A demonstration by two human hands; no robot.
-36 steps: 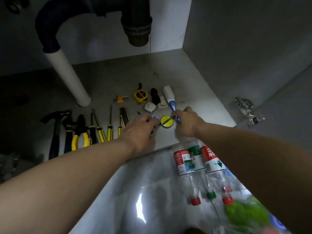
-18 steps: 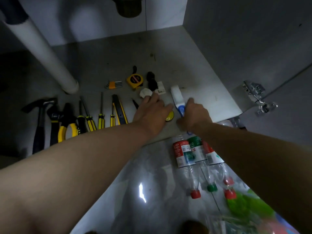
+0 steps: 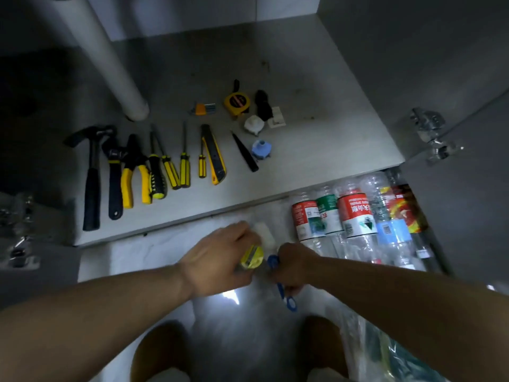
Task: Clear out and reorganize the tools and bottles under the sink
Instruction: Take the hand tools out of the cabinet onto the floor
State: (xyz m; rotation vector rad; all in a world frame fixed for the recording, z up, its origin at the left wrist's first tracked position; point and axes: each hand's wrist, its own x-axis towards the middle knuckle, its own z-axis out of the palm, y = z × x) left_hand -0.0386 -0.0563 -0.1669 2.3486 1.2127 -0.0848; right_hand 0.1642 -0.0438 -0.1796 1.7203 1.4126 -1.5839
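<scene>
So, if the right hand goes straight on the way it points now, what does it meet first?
Most likely the left hand and the yellow round object it holds: the right hand, gripping a blue handle, points leftward straight at them. Depth is unclear, so it might pass above.

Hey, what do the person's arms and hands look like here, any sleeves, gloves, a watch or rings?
Both arms are bare as far as the picture shows: no sleeve on the left forearm or the right forearm. The left hand and the right hand wear no gloves. No watch or band shows at either wrist. The fingers are too blurred to rule out rings.
</scene>
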